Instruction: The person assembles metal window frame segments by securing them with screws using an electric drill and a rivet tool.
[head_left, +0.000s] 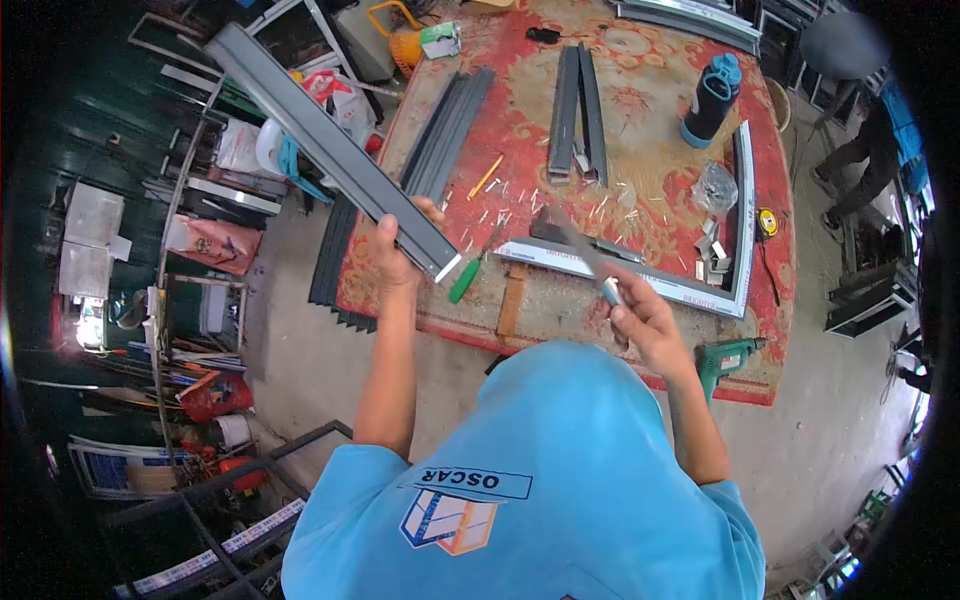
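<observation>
My left hand [402, 252] is wrapped round a long dark grey metal profile [325, 145] near its lower end. The profile slants up to the left, above the table's left edge. In my right hand [645, 322] is a long-bladed hand tool [582, 246], its blade blurred and pointing up to the left. Below that blade lies a corner frame [670, 287] of profiles with white printed film, with a short dark profile [585, 240] beside it. A green-handled screwdriver [465, 281] rests close to the lower end of the held profile.
On the red patterned table [640, 100] are stacked grey profiles [447, 135], two more profiles [578, 115], a pencil [487, 176], a bottle [711, 102] and a tape measure [767, 222]. A green drill [722, 362] lies at the near right edge. Another person [870, 150] stands at right.
</observation>
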